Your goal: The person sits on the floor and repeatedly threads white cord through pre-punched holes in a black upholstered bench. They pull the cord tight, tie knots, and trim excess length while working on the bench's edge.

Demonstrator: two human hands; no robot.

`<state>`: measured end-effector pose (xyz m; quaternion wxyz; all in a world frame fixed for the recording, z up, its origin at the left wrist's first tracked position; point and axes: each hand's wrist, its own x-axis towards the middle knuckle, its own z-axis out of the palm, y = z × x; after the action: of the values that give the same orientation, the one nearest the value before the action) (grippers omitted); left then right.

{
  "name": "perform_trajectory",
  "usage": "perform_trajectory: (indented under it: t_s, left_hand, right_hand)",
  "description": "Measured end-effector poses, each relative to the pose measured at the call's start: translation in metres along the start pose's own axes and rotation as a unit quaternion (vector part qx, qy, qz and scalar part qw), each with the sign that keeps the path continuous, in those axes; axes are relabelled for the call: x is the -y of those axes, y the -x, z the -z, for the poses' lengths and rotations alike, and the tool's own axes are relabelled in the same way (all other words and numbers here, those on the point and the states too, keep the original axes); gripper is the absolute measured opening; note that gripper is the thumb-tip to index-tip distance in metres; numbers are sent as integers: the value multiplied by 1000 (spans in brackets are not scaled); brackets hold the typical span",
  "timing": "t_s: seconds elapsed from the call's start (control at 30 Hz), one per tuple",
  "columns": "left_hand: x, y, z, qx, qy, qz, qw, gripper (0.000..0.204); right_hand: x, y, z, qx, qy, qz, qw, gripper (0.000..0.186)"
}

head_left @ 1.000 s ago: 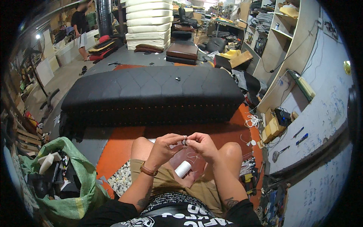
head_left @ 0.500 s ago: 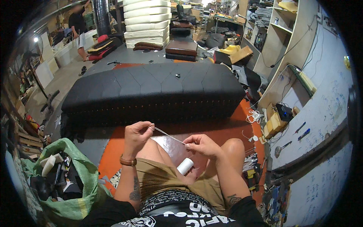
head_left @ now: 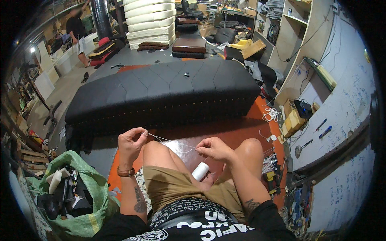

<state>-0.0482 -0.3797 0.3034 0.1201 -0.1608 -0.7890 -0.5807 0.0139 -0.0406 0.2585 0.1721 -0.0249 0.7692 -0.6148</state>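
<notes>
White thread (head_left: 171,143) runs in loose strands between my two hands, above my bent knees. My left hand (head_left: 133,146) pinches one end of it between thumb and fingertips. At the other end, the fingers of my right hand (head_left: 217,149) are closed on the thread. A white spool (head_left: 200,171) rests between my thighs, and a strand leads up from it toward my right hand. In front of me lies a long black upholstered piece (head_left: 163,90) with a diamond-stitched top and a row of small studs along its side.
A green woven sack (head_left: 96,188) of scraps stands at my left. Tools (head_left: 273,172) lie by my right knee, near a bundle of white cord (head_left: 272,114). White foam blocks (head_left: 150,24) are stacked behind the black piece. Another person (head_left: 76,30) is far left.
My hands have moved farther apart, the left one going left. The thread, taut before, now hangs in slacker strands between them.
</notes>
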Motion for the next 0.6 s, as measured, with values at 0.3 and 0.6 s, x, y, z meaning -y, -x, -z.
perform_trajectory:
  t_s: [0.3,0.6]
  left_hand:
    - [3,4,24,34,-77,-36,996,11]
    - [-3,-15,28,115,-120,-44,985,12]
  right_hand:
    - [-10,-10,22,-63,74,21,995,17]
    - [37,-18,80,-64,50,65,995,10]
